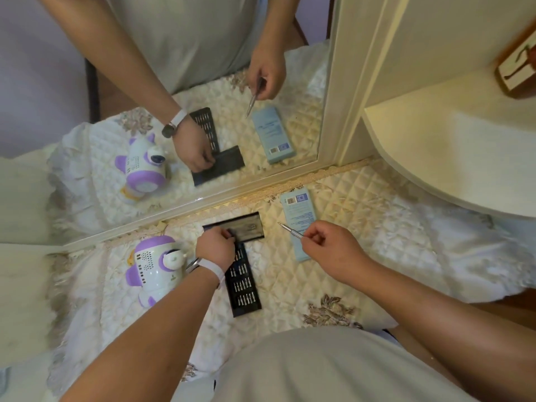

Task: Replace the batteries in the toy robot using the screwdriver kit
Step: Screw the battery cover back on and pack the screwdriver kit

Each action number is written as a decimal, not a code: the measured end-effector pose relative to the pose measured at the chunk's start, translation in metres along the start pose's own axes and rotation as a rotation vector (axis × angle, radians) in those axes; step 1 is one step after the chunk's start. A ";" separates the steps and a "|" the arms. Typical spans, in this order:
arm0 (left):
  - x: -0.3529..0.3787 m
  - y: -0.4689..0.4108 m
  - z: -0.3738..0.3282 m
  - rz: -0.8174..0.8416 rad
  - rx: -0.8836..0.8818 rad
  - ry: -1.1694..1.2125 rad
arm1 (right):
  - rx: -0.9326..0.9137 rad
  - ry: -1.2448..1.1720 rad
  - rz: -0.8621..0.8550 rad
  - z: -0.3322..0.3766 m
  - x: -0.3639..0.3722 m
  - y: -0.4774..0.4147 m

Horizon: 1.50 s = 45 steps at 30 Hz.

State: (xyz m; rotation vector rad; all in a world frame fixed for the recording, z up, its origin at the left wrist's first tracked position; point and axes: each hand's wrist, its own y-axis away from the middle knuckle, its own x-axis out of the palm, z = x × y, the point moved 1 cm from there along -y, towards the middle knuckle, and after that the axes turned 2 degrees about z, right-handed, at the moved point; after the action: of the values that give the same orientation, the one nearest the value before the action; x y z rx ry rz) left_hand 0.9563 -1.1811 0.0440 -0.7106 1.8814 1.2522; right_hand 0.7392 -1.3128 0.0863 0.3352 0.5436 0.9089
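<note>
The toy robot [155,268] sits at the left of the quilted surface [362,204], apparently tipped on its side with its long axis running roughly near to far. Its battery cover cannot be made out. The left hand [216,246] is much the nearer to it, its wrist just beside the toy's head. Its fingers are curled over the near edge of the dark case [249,226], where the far end of the bit tray [243,288] meets it; whether they also pinch a bit is hidden. The tray's long axis runs near to far, between the toy and the right hand [330,248]. That hand hovers well to the right, above the near end of the blue box [300,213]. Its thumb and fingers pinch the slim screwdriver [290,228] by the handle, with the tip aimed far and left toward the case. The toy therefore lies left of the driver, across the tray, and the tool will probably have to cross over or the toy be drawn rightward. A mirror [174,111] along the far edge repeats the scene.
</note>
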 end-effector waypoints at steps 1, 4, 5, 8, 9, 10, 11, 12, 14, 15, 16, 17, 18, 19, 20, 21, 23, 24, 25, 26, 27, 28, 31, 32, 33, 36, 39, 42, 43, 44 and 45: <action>0.000 -0.001 0.000 0.008 0.004 -0.007 | -0.003 -0.004 0.003 0.001 0.000 -0.001; 0.000 -0.002 0.000 0.006 0.033 -0.026 | -0.009 -0.015 0.005 0.005 0.001 -0.003; -0.001 -0.002 0.001 -0.005 0.053 -0.028 | -0.010 -0.014 0.006 0.006 0.002 -0.003; 0.000 -0.003 0.004 -0.006 0.125 -0.042 | -0.011 -0.005 0.004 0.007 0.004 -0.002; 0.000 -0.004 0.004 0.000 0.141 -0.052 | -0.008 -0.004 0.001 0.006 0.004 -0.001; 0.000 -0.004 0.004 0.001 0.150 -0.060 | -0.002 -0.007 -0.001 0.005 0.004 0.000; 0.000 -0.004 0.005 0.001 0.153 -0.064 | 0.004 -0.015 -0.003 0.003 0.005 0.001; -0.001 -0.004 0.004 -0.002 0.153 -0.064 | 0.009 -0.022 -0.007 0.002 0.005 0.002; -0.002 -0.005 0.003 -0.008 0.152 -0.070 | 0.018 -0.028 -0.017 0.000 0.005 0.004; -0.002 -0.005 0.003 -0.010 0.157 -0.078 | 0.020 -0.025 -0.022 -0.001 0.005 0.006; -0.003 -0.005 0.004 -0.009 0.164 -0.087 | 0.021 -0.024 -0.027 -0.001 0.006 0.007; -0.003 -0.006 0.004 -0.009 0.172 -0.095 | 0.021 -0.025 -0.033 -0.001 0.006 0.008; -0.003 -0.007 0.004 -0.007 0.178 -0.104 | 0.022 -0.026 -0.039 0.000 0.007 0.009; -0.003 -0.008 0.004 -0.004 0.184 -0.119 | 0.024 -0.026 -0.044 0.000 0.008 0.011; -0.003 -0.009 0.004 0.001 0.191 -0.135 | 0.027 -0.026 -0.048 0.001 0.009 0.012; -0.002 -0.010 0.003 0.008 0.196 -0.148 | 0.030 -0.029 -0.050 0.002 0.010 0.013; -0.001 -0.011 0.002 0.018 0.191 -0.171 | 0.039 -0.036 -0.059 0.004 0.013 0.015; -0.001 -0.010 0.002 0.017 0.186 -0.176 | 0.044 -0.034 -0.065 0.005 0.014 0.016; -0.001 -0.010 0.003 0.015 0.186 -0.167 | 0.048 -0.029 -0.072 0.006 0.014 0.017; -0.001 -0.010 0.005 0.014 0.191 -0.149 | 0.051 -0.024 -0.078 0.007 0.015 0.018; 0.000 -0.010 0.007 0.012 0.199 -0.134 | 0.052 -0.021 -0.082 0.008 0.016 0.019; -0.001 -0.010 0.009 0.013 0.205 -0.124 | 0.051 -0.018 -0.085 0.009 0.016 0.021; -0.003 -0.011 0.013 0.023 0.213 -0.079 | 0.053 -0.006 -0.089 0.013 0.019 0.027; -0.004 -0.011 0.014 0.024 0.218 -0.066 | 0.059 -0.004 -0.091 0.013 0.019 0.028; -0.005 -0.011 0.014 0.021 0.223 -0.058 | 0.066 -0.003 -0.092 0.013 0.020 0.030; -0.005 -0.010 0.016 0.005 0.225 -0.044 | 0.076 0.010 -0.097 0.012 0.022 0.035; -0.003 -0.009 0.019 -0.028 0.209 0.019 | 0.087 0.011 -0.106 0.009 0.022 0.040; -0.001 -0.008 0.022 -0.055 0.208 0.053 | 0.099 0.021 -0.109 0.007 0.023 0.042; 0.000 -0.009 0.023 -0.056 0.209 0.060 | 0.103 0.021 -0.110 0.006 0.023 0.042; 0.001 -0.010 0.023 -0.058 0.208 0.067 | 0.106 0.020 -0.109 0.005 0.023 0.042; 0.001 -0.011 0.023 -0.058 0.205 0.075 | 0.106 0.020 -0.106 0.005 0.023 0.042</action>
State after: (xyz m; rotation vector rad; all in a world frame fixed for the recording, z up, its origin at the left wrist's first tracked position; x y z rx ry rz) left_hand 0.9709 -1.1635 0.0316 -0.7048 2.0002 0.9916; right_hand 0.7260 -1.2700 0.1040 0.3902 0.6237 0.7828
